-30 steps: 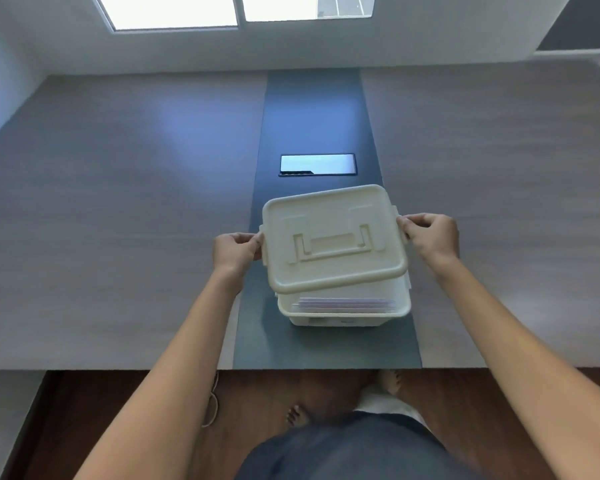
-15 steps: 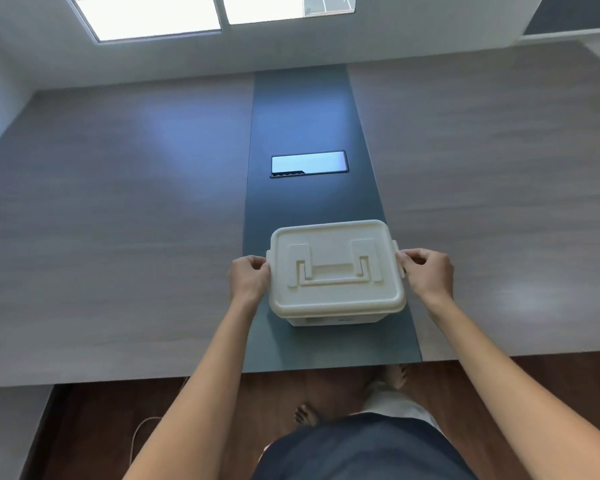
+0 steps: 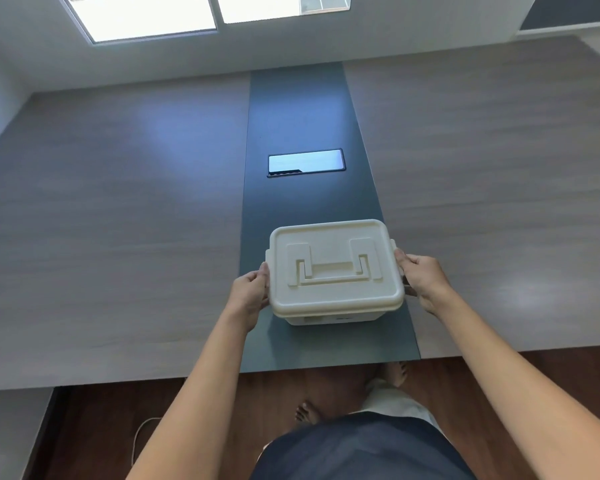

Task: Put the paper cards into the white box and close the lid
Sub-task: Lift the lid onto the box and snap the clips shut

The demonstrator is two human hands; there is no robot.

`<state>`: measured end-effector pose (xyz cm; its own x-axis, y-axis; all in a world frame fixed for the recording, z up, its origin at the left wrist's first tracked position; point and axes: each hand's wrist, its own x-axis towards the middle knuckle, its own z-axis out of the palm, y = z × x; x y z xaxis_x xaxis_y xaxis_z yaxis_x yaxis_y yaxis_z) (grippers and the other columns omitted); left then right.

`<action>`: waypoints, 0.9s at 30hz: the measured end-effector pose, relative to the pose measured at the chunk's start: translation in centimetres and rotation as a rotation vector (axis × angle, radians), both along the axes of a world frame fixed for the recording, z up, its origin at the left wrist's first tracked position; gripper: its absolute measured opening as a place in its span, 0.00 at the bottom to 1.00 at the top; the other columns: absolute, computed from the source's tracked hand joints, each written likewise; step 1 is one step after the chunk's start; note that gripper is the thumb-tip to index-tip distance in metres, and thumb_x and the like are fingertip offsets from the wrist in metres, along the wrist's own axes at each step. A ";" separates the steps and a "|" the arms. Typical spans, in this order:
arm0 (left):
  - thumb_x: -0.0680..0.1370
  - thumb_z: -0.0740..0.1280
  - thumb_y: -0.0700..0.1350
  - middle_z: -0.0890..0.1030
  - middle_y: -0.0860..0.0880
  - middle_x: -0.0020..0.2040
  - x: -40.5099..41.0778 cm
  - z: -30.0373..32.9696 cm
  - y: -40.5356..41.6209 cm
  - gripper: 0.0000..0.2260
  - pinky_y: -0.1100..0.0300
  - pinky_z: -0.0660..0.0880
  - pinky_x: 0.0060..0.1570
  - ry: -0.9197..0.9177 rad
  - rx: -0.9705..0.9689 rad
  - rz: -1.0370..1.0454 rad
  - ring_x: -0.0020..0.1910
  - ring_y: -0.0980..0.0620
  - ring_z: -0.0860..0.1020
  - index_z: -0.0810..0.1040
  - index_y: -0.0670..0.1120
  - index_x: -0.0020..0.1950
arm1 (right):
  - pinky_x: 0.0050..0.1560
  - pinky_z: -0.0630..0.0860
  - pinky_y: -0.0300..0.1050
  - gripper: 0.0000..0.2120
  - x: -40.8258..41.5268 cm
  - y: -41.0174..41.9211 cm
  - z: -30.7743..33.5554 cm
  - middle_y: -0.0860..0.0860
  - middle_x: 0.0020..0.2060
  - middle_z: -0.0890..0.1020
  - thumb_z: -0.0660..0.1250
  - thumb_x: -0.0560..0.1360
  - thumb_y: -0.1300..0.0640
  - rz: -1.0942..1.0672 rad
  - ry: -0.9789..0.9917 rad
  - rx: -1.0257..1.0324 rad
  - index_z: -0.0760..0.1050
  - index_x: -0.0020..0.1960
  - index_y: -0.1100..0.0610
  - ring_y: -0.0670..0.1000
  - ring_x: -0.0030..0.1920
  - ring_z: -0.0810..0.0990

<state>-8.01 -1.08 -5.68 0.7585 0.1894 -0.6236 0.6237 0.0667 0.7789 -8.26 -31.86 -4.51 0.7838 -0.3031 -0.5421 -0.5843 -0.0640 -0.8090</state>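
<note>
White box (image 3: 329, 318): on table (image 3: 118, 220), 6 o'clock edge.
Lid (image 3: 335, 268): seated on top.
Left hand (image 3: 250, 297): fingers clasp lid's 9 o'clock end.
Right hand (image 3: 421, 278): fingers clasp 3 o'clock end.

1. white box (image 3: 329, 318): cream-white plastic, smooth, faintly translucent side wall.
2. lid (image 3: 335, 265): same opaque plastic, satin finish, moulded handle recess.
3. table (image 3: 118, 220): grey wood-grain laminate, matt with soft sheen spots.
4. centre strip (image 3: 302, 116): dark slate, smooth, matt.
5. inset panel (image 3: 306, 162): glossy, mirror-like, black frame.
6. floor (image 3: 274, 386): dark red-brown wood, semi-gloss.
7. garment (image 3: 357, 448): dark blue-grey cloth, matt.
</note>
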 end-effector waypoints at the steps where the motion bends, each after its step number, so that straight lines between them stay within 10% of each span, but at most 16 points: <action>1: 0.83 0.62 0.51 0.72 0.51 0.31 -0.1 0.1 0.0 0.14 0.60 0.78 0.36 0.006 -0.019 0.012 0.26 0.55 0.69 0.77 0.40 0.51 | 0.48 0.81 0.56 0.18 0.1 -0.2 0.1 0.56 0.42 0.85 0.63 0.81 0.49 -0.010 0.021 0.067 0.81 0.50 0.63 0.55 0.40 0.83; 8: 0.80 0.67 0.45 0.83 0.44 0.46 0.5 -0.2 0.4 0.11 0.47 0.77 0.56 0.011 -0.127 0.133 0.41 0.48 0.80 0.79 0.38 0.58 | 0.49 0.80 0.48 0.16 0.8 -1.3 -0.5 0.55 0.43 0.84 0.65 0.80 0.53 -0.094 0.087 0.482 0.78 0.59 0.65 0.52 0.41 0.82; 14: 0.81 0.66 0.40 0.83 0.46 0.45 0.5 0.0 -0.3 0.08 0.57 0.75 0.41 -0.189 0.132 0.086 0.40 0.50 0.79 0.81 0.39 0.56 | 0.46 0.77 0.42 0.15 0.9 -0.2 -0.7 0.54 0.49 0.85 0.71 0.76 0.58 -0.150 -0.144 0.017 0.79 0.60 0.65 0.51 0.45 0.83; 20: 0.80 0.66 0.43 0.85 0.49 0.41 0.3 -0.1 -0.7 0.08 0.51 0.79 0.46 -0.288 0.384 0.005 0.39 0.51 0.80 0.82 0.49 0.42 | 0.47 0.73 0.36 0.12 0.1 1.1 0.3 0.50 0.47 0.84 0.70 0.77 0.57 -0.104 -0.252 -0.321 0.82 0.59 0.62 0.46 0.46 0.80; 27: 0.78 0.68 0.45 0.82 0.45 0.50 0.3 0.3 -1.1 0.07 0.53 0.77 0.54 -0.307 0.528 0.071 0.48 0.48 0.81 0.84 0.44 0.51 | 0.45 0.74 0.38 0.11 0.2 1.0 0.1 0.53 0.47 0.84 0.72 0.75 0.57 -0.096 -0.321 -0.450 0.84 0.55 0.61 0.53 0.47 0.83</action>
<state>-7.67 -2.18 -5.42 0.8629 0.4695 -0.1869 0.3736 -0.3437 0.8616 -8.05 -30.89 -4.37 0.8457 -0.5274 -0.0813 -0.3330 -0.4025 -0.8527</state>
